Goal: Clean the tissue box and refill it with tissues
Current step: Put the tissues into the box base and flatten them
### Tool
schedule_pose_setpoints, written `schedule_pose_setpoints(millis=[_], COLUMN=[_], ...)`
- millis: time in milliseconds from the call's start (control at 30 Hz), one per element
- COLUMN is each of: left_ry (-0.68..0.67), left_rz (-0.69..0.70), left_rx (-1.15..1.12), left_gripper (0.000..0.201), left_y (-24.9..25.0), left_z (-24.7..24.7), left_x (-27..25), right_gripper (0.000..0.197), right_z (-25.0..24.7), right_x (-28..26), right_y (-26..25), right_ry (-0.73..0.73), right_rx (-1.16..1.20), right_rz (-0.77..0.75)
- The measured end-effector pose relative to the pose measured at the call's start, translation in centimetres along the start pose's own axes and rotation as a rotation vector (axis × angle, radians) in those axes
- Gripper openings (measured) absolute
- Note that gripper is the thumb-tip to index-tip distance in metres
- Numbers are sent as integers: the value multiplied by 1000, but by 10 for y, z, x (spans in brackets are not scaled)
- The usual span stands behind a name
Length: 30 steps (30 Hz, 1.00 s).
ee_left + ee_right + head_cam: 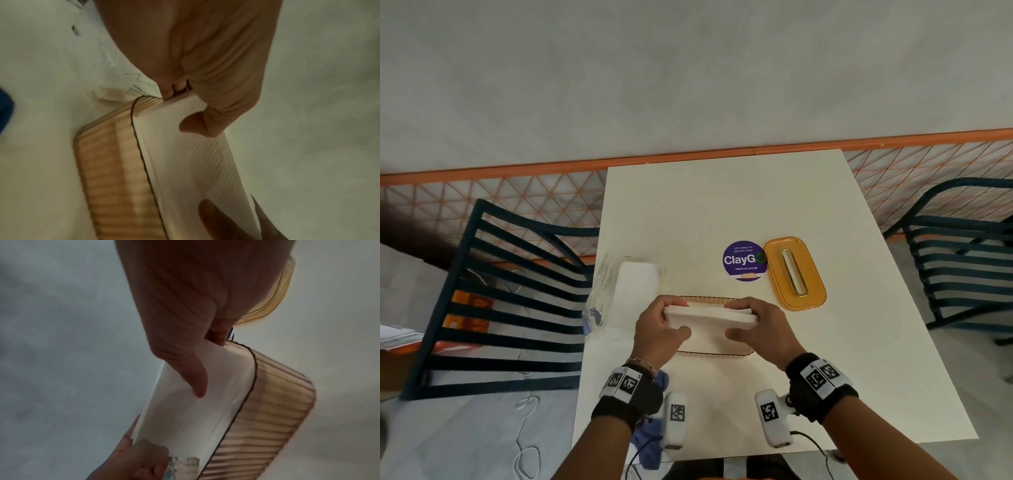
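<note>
Head view: I grip soft, compressible tissues [710, 317] by both ends, left hand [659, 329] and right hand [760, 329], over box [709, 300].

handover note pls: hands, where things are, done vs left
Left hand grips the left end of the tissue stack; right hand grips the right end. Both grips have thumbs on the near side, fingers behind.
The stack sits tilted in the open ribbed tissue box, not yet seated flat.
The amber lid lies off the box, on the table to the right, beside the purple sticker.
The opened tissue pack is at left; the blue cloth is at the near edge.
Left: press the stack in, refit the lid.
</note>
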State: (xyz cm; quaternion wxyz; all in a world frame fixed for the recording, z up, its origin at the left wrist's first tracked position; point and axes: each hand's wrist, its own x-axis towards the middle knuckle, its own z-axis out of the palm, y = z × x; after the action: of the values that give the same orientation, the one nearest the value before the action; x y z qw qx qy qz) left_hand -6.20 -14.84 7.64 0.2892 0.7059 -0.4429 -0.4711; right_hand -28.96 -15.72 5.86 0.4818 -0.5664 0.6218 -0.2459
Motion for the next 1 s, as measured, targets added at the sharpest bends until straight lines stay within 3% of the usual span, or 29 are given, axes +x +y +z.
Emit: schedule_pose_setpoints(millis=[233, 500, 633, 800, 1000], left_ry=[60, 67, 50, 34, 41], left_rz=[-2, -5, -47, -3, -3], left_rx=[-50, -59, -61, 150, 277], left_gripper=[38, 26, 34, 52, 58], left_y=[1, -2, -2, -4, -1], left_z=[31, 7, 3, 10, 13], left_x=[-10, 5, 18, 20, 24], right_gripper=[37, 21, 30, 39, 43], right_z=[13, -12, -19, -14, -4], right_x=[-3, 0, 8, 15, 21], right_y=[-3, -1, -2, -2, -13], right_ry=[29, -23, -73, -24, 7], right_rx=[55, 67, 79, -162, -310], right_rz=[-1, 36, 79, 123, 181])
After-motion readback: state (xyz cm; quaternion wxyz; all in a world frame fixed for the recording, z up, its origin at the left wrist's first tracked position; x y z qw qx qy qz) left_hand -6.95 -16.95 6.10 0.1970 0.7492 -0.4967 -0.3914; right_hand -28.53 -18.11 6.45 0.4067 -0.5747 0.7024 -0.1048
